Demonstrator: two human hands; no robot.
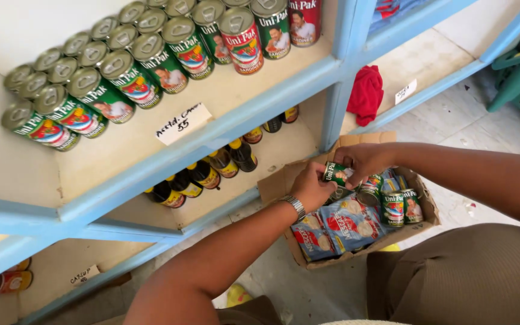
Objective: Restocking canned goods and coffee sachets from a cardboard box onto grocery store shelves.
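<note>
On the blue-framed shelf [212,129] to the left, green and red labelled tins [121,75] stand in rows. Lower right, the left hand [311,188], a metal watch at its wrist, curls its fingers around one end of a small green-labelled tin can [336,174]. The right hand [361,161] grips the other end. The can sits between both hands, just above the open cardboard box [425,204] of tins and blue packets [338,225].
</note>
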